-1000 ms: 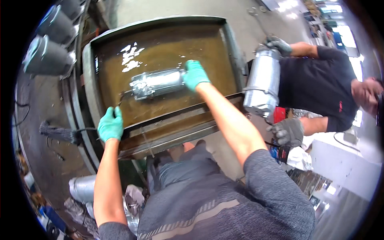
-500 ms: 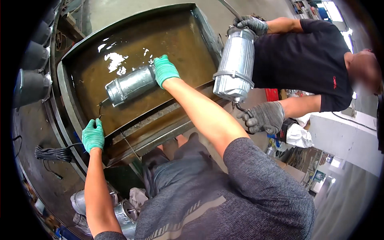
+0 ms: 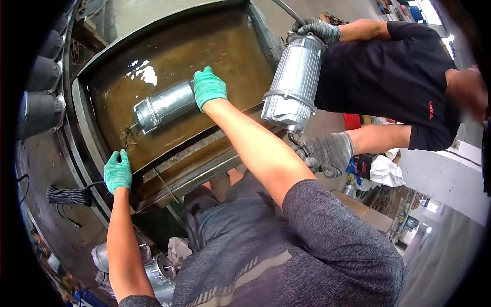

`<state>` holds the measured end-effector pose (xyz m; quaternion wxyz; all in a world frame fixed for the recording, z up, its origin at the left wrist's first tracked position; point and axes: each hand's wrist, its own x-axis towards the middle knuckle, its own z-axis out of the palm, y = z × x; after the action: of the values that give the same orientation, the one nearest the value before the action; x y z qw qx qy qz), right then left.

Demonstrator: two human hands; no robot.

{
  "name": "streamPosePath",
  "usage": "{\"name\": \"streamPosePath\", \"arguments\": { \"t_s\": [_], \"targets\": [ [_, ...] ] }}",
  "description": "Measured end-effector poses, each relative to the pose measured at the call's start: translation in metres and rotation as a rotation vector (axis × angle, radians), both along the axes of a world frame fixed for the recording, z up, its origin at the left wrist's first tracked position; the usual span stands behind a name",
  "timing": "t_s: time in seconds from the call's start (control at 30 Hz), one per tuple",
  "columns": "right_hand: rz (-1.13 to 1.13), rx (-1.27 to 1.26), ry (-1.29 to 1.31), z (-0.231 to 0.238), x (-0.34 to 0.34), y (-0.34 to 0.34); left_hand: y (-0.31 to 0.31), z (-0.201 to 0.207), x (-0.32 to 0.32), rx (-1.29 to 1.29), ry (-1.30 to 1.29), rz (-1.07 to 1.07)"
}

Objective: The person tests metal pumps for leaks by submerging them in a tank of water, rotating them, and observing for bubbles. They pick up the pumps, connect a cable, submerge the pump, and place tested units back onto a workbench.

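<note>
A silver cylindrical motor (image 3: pixel 166 106) lies on its side, partly in the brown water of a metal tank (image 3: pixel 84 110). My right hand (image 3: pixel 209 88), in a green knitted glove, is closed on the motor's right end; its grip is partly hidden. At the tank's near-left corner, my left hand (image 3: pixel 117 171), gloved alike, pinches the thin dark cable (image 3: pixel 127 139) running from the motor's left end. That cable appears to continue past the tank wall to a coiled black cable (image 3: pixel 69 196) on the metal bench.
To the right, a co-worker (image 3: pixel 378 74) in grey gloves holds a similar ribbed silver motor (image 3: pixel 294 82) upright beside the tank's rim. Dark cylindrical housings (image 3: pixel 43 115) stand along the left. More silver motors (image 3: pixel 161 268) sit low by my left forearm.
My right hand and the motor have shifted slightly left, and the bright glints on the water have shrunk. The co-worker's motor has moved a little left, toward the tank.
</note>
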<state>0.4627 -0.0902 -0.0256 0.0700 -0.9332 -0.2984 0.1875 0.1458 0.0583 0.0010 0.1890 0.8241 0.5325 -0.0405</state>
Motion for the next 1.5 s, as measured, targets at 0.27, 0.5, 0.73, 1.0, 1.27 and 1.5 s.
{"name": "streamPosePath", "arguments": {
  "t_s": [0.27, 0.5, 0.73, 1.0, 1.27, 1.5],
  "targets": [
    [-0.060, 0.066, -0.103, -0.018, -0.007, 0.000, 0.001, -0.001, 0.001, 0.024, 0.038, -0.015],
    [0.034, 0.431, 0.077, 0.048, -0.063, -0.013, 0.000, -0.008, -0.006, 0.074, 0.061, 0.023],
    [0.394, 0.653, 0.475, 0.148, -0.135, -0.130, -0.003, -0.010, -0.006, 0.168, -0.072, 0.044],
    [0.256, 0.680, 0.359, 0.290, -0.042, -0.254, -0.086, 0.021, 0.030, -0.089, -0.697, -0.123],
    [0.230, 0.013, -0.183, 0.275, 0.155, -0.258, -0.277, 0.083, 0.152, -1.370, -0.605, -0.043],
    [-0.044, -0.056, -0.098, 0.165, 0.269, -0.249, -0.307, 0.079, 0.166, -1.726, -0.735, 0.072]
  ]
}}
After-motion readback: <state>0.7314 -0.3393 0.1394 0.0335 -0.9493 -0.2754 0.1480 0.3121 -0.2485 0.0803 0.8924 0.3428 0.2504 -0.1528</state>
